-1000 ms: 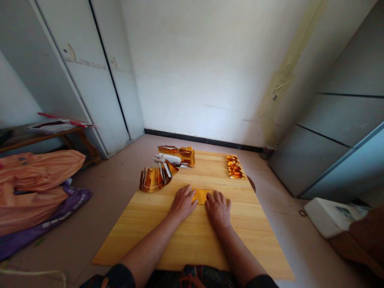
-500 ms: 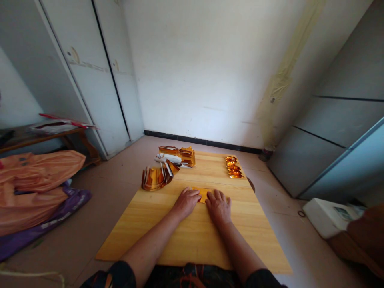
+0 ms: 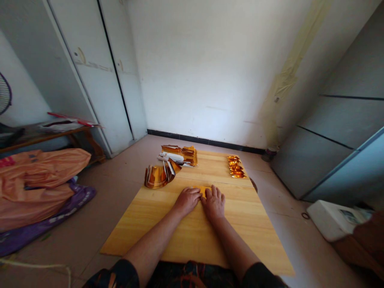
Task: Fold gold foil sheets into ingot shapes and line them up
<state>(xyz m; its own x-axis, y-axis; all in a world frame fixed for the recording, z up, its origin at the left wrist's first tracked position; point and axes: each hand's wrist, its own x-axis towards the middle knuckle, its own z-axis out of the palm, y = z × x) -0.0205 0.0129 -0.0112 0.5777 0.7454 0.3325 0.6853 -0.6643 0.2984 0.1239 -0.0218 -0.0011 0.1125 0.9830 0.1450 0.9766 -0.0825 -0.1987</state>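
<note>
My left hand (image 3: 187,199) and my right hand (image 3: 214,203) lie side by side on a wooden board (image 3: 156,224), both pressing down on a small gold foil sheet (image 3: 203,189). Most of the sheet is hidden under my fingers; only a sliver shows between the hands. A curved fan of gold foil sheets (image 3: 159,175) stands just beyond my left hand. A stack of gold foil packs (image 3: 181,154) lies at the board's far edge. Several folded gold pieces (image 3: 236,167) sit in a row at the far right of the board.
Orange and purple plastic bags (image 3: 36,180) lie on the floor at left, under a low wooden bench (image 3: 57,134). White cupboard doors (image 3: 99,72) stand behind. A white box (image 3: 333,218) sits on the floor at right, beside grey panels (image 3: 339,132).
My hands have drawn closer together over the gold sheet, covering more of it. The head view has shifted slightly.
</note>
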